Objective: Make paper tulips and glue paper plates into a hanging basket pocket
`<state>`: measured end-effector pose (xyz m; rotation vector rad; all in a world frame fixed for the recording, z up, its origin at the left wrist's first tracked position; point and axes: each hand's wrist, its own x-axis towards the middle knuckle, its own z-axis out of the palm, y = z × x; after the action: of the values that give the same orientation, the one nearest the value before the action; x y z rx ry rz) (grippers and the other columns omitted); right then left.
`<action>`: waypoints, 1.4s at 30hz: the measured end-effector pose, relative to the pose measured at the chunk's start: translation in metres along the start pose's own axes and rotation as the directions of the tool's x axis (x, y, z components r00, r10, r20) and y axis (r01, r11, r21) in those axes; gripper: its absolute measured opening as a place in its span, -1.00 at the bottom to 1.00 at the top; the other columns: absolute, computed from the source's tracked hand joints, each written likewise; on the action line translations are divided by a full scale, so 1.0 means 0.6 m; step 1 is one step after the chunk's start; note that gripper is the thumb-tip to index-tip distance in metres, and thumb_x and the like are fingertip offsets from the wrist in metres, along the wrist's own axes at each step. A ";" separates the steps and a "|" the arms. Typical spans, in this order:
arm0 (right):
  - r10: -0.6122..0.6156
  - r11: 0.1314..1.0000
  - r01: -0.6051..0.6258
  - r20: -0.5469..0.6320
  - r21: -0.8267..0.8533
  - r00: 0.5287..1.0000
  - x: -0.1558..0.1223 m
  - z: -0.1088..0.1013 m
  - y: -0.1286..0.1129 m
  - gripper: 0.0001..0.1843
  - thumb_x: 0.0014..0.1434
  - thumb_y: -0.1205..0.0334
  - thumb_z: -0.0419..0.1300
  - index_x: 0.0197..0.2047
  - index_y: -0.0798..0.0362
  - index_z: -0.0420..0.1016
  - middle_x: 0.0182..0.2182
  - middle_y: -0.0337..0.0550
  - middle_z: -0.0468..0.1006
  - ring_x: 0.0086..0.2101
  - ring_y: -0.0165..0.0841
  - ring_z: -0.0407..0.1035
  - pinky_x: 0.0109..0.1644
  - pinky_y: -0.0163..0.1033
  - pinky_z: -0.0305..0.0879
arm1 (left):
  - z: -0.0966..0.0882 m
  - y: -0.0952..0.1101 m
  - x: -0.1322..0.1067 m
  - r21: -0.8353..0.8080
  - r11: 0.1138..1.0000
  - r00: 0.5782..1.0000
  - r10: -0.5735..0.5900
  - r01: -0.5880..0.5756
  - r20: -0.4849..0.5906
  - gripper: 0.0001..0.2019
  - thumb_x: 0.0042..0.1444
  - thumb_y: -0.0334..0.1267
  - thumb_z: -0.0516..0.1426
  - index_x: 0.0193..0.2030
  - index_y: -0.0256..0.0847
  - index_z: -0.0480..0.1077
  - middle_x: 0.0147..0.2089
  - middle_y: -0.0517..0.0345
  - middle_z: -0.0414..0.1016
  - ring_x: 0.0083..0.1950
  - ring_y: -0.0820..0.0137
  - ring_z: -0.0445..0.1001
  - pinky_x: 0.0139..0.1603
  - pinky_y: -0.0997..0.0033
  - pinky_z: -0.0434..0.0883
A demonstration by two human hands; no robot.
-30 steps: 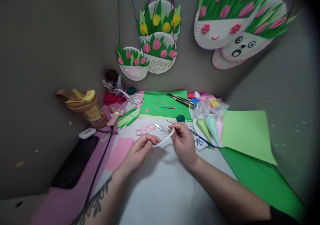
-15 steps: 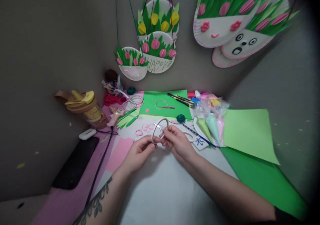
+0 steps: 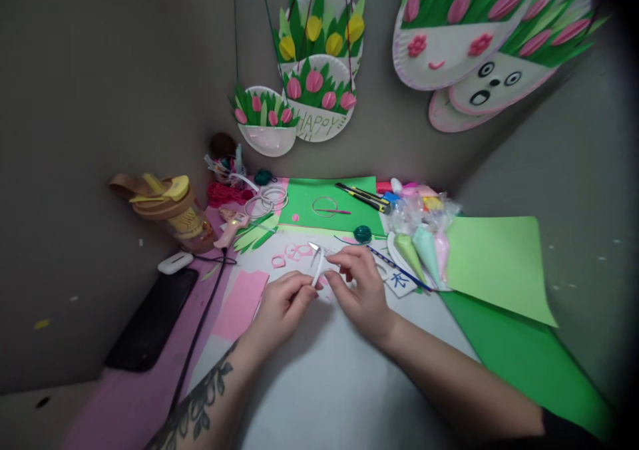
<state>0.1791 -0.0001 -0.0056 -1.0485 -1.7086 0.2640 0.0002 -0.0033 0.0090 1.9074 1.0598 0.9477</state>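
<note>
A white ring, seen almost edge-on, stands upright between the thumb and fingers of my left hand. My right hand is just to its right, thumb and fingers apart; whether a fingertip touches the ring I cannot tell. Behind the ring lie pink paper cut-outs and a pointed metal tip, perhaps scissors, partly hidden. A dark green yarn ball sits beyond my right hand. Left of my left hand is a pink paper sheet.
Cutters and a thin ring lie on green paper. A glue gun, more white rings, a cup and a black phone are left. Clay bags stand right. Paper-plate flower baskets hang above.
The ring has turned from an open oval to nearly edge-on. My right hand has let go of it and spread its fingers. The camera view has shifted slightly.
</note>
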 end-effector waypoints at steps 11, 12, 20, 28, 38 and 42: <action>-0.133 0.990 0.133 -0.001 -0.041 0.991 0.007 -0.007 -0.004 -0.80 0.18 0.45 0.17 -0.18 -0.04 0.47 -0.27 -0.14 0.37 -0.24 -0.33 0.38 -0.17 -0.16 0.39 | 0.003 0.002 0.000 0.130 0.990 0.998 0.054 -0.059 0.044 -0.75 0.26 -0.20 0.00 -0.33 -0.22 0.43 -0.41 0.11 0.42 -0.33 0.40 0.39 -0.29 0.45 0.27; -0.132 0.991 0.131 -0.005 -0.038 0.991 0.006 -0.006 -0.003 -0.82 0.18 0.45 0.17 -0.21 -0.03 0.46 -0.28 -0.15 0.38 -0.24 -0.32 0.38 -0.17 -0.15 0.39 | 0.003 0.002 0.001 0.138 0.988 0.997 0.057 -0.063 0.045 -0.75 0.26 -0.20 0.00 -0.33 -0.22 0.43 -0.41 0.11 0.42 -0.33 0.40 0.39 -0.29 0.46 0.26; -0.098 0.992 0.099 0.007 -0.076 0.995 0.006 -0.005 -0.001 -0.81 0.19 0.39 0.17 -0.13 -0.04 0.46 -0.26 -0.11 0.41 -0.23 -0.28 0.39 -0.18 -0.13 0.39 | 0.000 0.001 0.004 0.182 0.981 0.998 0.053 -0.061 0.046 -0.73 0.26 -0.18 -0.01 -0.36 -0.19 0.43 -0.43 0.13 0.41 -0.36 0.40 0.37 -0.31 0.44 0.25; -0.063 0.998 0.062 -0.044 -0.014 0.997 0.006 -0.001 0.002 -0.85 0.16 0.39 0.19 -0.21 -0.02 0.37 -0.31 -0.15 0.41 -0.30 -0.31 0.36 -0.29 -0.18 0.37 | 0.001 -0.006 0.001 0.217 0.974 0.997 0.054 -0.064 0.052 -0.71 0.27 -0.16 -0.02 -0.35 -0.19 0.44 -0.42 0.12 0.43 -0.35 0.40 0.38 -0.31 0.44 0.25; -0.127 0.988 0.126 -0.002 -0.085 0.992 0.009 -0.008 -0.001 -0.85 0.16 0.40 0.20 -0.21 -0.03 0.50 -0.30 -0.14 0.39 -0.26 -0.31 0.38 -0.18 -0.15 0.38 | -0.001 -0.004 0.002 0.201 0.978 0.998 0.051 -0.055 0.023 -0.72 0.25 -0.21 0.00 -0.35 -0.20 0.50 -0.42 0.09 0.50 -0.35 0.39 0.43 -0.30 0.43 0.29; -0.130 0.986 0.132 0.032 -0.104 0.991 0.009 -0.007 -0.003 -0.85 0.15 0.40 0.19 -0.24 -0.02 0.49 -0.31 -0.13 0.42 -0.25 -0.29 0.38 -0.19 -0.14 0.37 | 0.001 -0.006 0.002 0.167 0.986 0.999 0.019 -0.015 -0.026 -0.77 0.20 -0.26 0.05 -0.20 -0.17 0.55 -0.37 0.08 0.57 -0.32 0.38 0.49 -0.28 0.44 0.34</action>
<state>0.1817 0.0015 0.0006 -1.0079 -1.8220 0.1030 0.0000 -0.0013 0.0058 2.0468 1.1726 0.9217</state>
